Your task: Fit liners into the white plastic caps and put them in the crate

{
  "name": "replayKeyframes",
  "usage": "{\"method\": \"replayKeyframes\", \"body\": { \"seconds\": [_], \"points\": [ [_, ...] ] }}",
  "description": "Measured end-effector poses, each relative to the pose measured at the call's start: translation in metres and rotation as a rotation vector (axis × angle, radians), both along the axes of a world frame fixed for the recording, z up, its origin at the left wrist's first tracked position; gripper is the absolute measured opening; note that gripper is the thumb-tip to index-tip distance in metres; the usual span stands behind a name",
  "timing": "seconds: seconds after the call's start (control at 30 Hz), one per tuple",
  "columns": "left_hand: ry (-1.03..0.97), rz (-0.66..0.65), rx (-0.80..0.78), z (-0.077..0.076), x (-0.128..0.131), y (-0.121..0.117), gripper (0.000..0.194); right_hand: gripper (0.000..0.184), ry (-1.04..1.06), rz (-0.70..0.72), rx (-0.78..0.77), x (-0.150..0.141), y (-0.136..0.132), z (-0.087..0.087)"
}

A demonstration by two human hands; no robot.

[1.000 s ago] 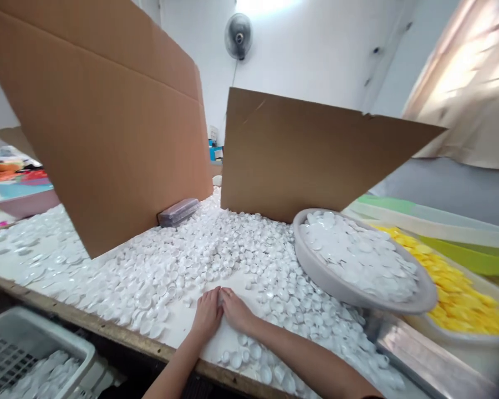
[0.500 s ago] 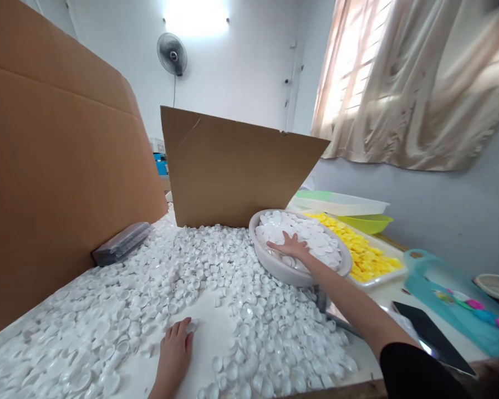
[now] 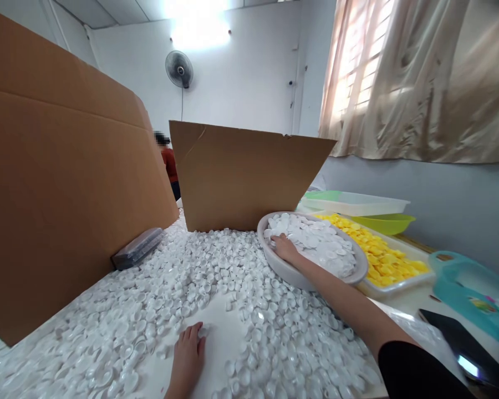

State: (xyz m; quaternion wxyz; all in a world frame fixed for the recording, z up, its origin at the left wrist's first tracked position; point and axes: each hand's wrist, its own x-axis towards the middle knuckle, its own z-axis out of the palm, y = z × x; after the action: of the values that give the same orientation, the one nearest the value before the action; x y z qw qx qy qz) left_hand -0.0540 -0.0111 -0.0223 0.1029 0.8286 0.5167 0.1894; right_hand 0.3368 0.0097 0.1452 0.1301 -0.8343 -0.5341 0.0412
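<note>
A big heap of small white plastic caps (image 3: 183, 288) covers the table in front of me. My left hand (image 3: 188, 357) rests on a bare white patch (image 3: 216, 338) of the table at the near edge, fingers curled, fingertips against a cap. My right hand (image 3: 283, 247) reaches into a round grey basin (image 3: 286, 271) filled with flat white discs (image 3: 320, 244); the fingers are bent down into the discs at the basin's near-left rim. Whether those fingers hold a disc is hidden.
Two brown cardboard sheets stand as walls, one at left (image 3: 66, 205) and one behind (image 3: 245, 177). A wrapped dark block (image 3: 137, 248) lies by the left sheet. A tray of yellow caps (image 3: 386, 260), green trays (image 3: 378, 221), a teal basket (image 3: 474, 293) and a phone (image 3: 461, 346) lie right. A person (image 3: 169, 163) stands behind.
My hands were together on the bare patch; the right one went out to the basin and now has its fingers bent into the discs. The view turned right.
</note>
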Motion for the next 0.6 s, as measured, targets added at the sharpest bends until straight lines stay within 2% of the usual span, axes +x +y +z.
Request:
{"method": "replayKeyframes", "body": {
  "seconds": [0.1,0.23,0.4,0.6],
  "points": [
    [-0.004,-0.013,-0.017,0.003,0.000,-0.001,0.034,0.053,-0.020,0.071,-0.005,0.001,0.000,-0.001],
    [-0.001,-0.011,-0.021,0.006,0.001,-0.002,0.034,0.045,-0.031,0.091,0.032,0.003,-0.002,0.001],
    [0.006,0.002,-0.023,0.010,0.003,-0.006,0.034,0.045,0.007,0.149,0.067,0.003,-0.005,-0.002],
    [-0.023,-0.013,-0.011,0.012,0.004,-0.007,0.033,0.039,-0.027,0.143,0.104,0.002,-0.009,-0.002]
  ]
}}
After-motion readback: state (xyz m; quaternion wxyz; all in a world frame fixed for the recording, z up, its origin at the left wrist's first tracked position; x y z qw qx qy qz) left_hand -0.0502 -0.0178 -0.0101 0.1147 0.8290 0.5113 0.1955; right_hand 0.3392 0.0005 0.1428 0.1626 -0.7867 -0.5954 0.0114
